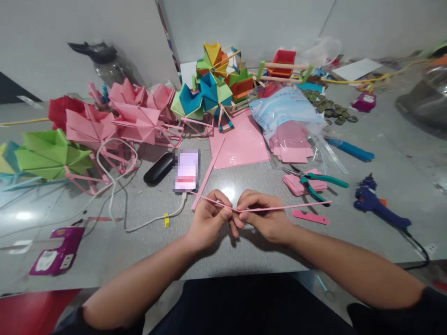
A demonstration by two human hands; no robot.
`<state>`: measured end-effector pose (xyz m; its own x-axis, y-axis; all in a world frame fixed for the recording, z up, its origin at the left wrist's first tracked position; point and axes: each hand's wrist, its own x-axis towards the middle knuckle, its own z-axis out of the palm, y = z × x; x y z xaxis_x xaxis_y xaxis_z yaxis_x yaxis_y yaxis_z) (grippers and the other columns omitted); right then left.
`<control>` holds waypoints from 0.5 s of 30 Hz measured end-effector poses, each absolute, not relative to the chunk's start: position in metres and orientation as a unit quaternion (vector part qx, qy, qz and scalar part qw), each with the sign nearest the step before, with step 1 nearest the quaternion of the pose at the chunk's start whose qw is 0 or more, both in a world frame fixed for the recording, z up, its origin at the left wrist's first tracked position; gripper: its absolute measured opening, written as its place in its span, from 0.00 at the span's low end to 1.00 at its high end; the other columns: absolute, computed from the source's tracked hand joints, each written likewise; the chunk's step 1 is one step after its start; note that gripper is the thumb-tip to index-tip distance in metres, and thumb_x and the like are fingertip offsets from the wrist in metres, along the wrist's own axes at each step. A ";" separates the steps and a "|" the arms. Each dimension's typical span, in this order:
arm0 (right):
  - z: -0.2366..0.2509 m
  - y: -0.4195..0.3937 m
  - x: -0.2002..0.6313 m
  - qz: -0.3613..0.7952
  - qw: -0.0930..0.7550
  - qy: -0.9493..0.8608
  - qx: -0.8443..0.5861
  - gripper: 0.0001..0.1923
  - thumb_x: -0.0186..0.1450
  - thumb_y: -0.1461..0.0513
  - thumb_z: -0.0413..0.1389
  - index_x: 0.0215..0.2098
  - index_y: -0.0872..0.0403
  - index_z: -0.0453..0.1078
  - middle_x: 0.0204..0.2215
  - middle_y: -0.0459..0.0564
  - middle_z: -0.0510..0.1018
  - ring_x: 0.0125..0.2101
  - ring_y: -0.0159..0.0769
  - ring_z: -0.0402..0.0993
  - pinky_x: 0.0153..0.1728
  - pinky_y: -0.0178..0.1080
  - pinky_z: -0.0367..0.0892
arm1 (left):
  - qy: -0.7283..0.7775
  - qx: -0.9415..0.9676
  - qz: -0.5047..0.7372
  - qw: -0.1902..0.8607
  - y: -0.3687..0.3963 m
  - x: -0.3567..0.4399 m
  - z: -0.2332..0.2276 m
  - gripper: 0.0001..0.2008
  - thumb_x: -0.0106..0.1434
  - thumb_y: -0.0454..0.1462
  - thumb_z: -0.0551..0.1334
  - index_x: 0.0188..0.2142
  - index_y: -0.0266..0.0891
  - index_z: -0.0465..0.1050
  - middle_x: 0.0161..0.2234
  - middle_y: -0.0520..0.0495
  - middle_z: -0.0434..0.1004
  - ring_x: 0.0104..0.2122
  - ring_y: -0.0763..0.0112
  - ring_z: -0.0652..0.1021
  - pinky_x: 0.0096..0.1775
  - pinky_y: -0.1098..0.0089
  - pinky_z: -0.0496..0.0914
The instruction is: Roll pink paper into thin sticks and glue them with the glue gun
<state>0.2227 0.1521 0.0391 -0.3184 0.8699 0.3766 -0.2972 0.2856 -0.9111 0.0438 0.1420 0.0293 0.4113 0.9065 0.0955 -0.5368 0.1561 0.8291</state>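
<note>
My left hand (211,218) and my right hand (265,216) meet over the table's near part, both pinching one thin pink paper strip (296,205). Between the two thumbs the strip bends slightly, and its long end sticks out to the right past my right hand. A shorter end points left toward the phone (186,170). Just beyond my left hand, another pink strip (206,181) lies slanted on the table, its far end over a pink paper sheet (240,139). Right of my right hand lies a flat pink piece with holes (310,217).
Green-handled pliers (310,179) rest on small pink papers. A blue glue gun (379,202) lies at right, a purple tape dispenser (57,251) at left. Pink folded paper models (136,118) crowd the back left. A plastic bag (286,111), black case (159,168) and white cable (146,228) lie around.
</note>
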 end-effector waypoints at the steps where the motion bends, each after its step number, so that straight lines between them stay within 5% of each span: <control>1: 0.038 0.152 0.223 0.538 0.537 -0.605 -0.236 0.02 0.70 0.61 0.66 0.41 0.49 0.80 0.29 0.45 0.79 0.28 0.33 0.78 0.33 0.40 0.75 | 0.218 0.419 0.500 0.726 0.142 0.044 0.029 0.16 0.71 0.45 0.69 0.39 0.39 0.66 0.28 0.49 0.85 0.20 0.71 0.82 0.23 0.77 0.74; 15: 0.036 0.153 0.225 0.559 0.525 -0.615 -0.184 0.03 0.69 0.64 0.66 0.41 0.50 0.82 0.32 0.46 0.79 0.28 0.29 0.79 0.29 0.34 0.75 | 0.185 0.399 0.398 0.805 0.144 0.036 0.033 0.15 0.67 0.42 0.73 0.35 0.36 0.72 0.25 0.48 0.84 0.20 0.71 0.82 0.23 0.76 0.75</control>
<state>0.2255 0.1535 0.0363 -0.3815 0.8128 0.4403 -0.3606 0.3077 -0.8805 0.0363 0.1444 0.0334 0.6152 0.7881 0.0193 -0.4922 0.3648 0.7904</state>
